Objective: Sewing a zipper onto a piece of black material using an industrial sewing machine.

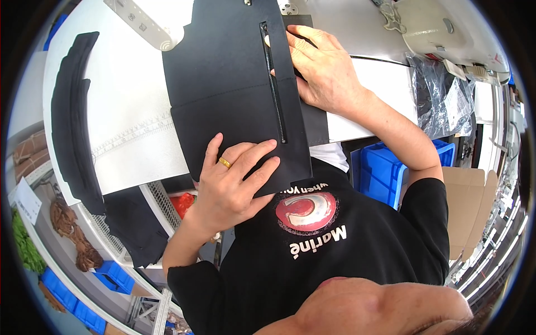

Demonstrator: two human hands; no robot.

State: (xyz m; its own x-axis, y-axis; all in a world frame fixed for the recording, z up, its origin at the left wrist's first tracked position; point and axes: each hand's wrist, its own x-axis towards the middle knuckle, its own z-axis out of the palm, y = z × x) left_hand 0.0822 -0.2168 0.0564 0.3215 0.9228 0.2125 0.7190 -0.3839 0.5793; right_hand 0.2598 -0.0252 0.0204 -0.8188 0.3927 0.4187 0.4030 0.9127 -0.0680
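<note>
A black panel [223, 72], smooth like leather, lies across the white work surface and reaches over its near edge. A long zipper [273, 92] is set in a slot near its right side; a seam line crosses the panel. My left hand [231, 176], with a gold ring, lies on the near part, fingers stretched and spread, thumb just past the near edge. My right hand [326, 70] grips the right edge, its fingers reaching under the strip beside the zipper. Fingertips show at the zipper slot. Under this hand lies another black piece [315, 120].
Long black strips [70, 111] lie stacked at the left. A metal machine part [148, 25] overhangs the far side; a grey machine body [463, 36] stands far right. Near it are a clear plastic bag [441, 92], blue bin [382, 167] and cardboard box [469, 209].
</note>
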